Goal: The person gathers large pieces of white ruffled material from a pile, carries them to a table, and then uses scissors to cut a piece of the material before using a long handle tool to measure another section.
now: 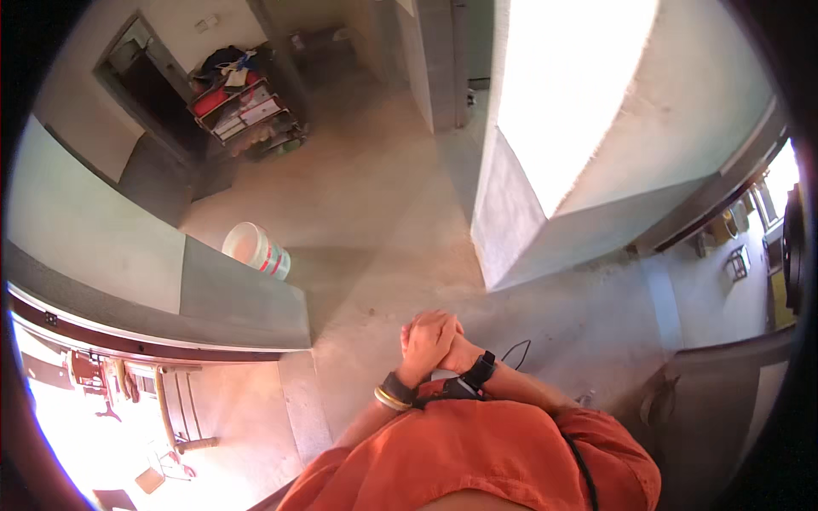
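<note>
My left hand (429, 339) and my right hand (461, 353) are clasped together in front of my body, fingers closed, the left lying over much of the right. No object shows between them. A dark band (399, 387) and a gold-coloured bangle (390, 399) circle my left wrist. On my right wrist sits a black watch (480, 369). Just below the clasped hands, a black device (460, 389) rests against my orange top (477, 443). A thin black cable (517, 347) loops out beside my right forearm.
A white bucket (256, 250) stands by the low end of the left wall (243, 294). Farther back, a loaded rack (247, 111) carries cloths and boxes. A bright wall corner (503, 200) juts in on the right. Doorways open on both sides, with a stool (738, 263) through the right one.
</note>
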{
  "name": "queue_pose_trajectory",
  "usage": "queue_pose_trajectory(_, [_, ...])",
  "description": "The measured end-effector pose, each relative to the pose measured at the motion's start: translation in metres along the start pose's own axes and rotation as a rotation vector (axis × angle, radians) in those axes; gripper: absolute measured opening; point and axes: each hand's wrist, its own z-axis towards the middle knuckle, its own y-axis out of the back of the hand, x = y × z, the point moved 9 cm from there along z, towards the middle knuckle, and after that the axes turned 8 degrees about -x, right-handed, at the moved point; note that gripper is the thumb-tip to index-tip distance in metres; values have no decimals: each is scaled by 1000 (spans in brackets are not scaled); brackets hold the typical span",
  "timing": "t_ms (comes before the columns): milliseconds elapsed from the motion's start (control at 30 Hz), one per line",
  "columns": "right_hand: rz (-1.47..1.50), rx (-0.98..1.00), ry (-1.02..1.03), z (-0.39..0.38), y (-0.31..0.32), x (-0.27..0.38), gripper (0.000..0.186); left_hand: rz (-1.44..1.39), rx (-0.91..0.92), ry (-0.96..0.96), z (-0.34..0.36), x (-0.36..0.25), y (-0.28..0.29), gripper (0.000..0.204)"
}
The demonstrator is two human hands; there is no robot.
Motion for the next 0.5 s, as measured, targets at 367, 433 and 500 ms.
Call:
queue_pose_trajectory(367, [-58,253,12,227,-67,-74,30,156,-257,98,111,132,143,18])
queue_pose_trajectory(433, [374,338,-178,273,-76,-44,13,215,-213,113,139,153,163,20])
queue_pose_trajectory(500, [643,203,-355,310,-64,-36,14,131,-267,49,164,175,178,12])
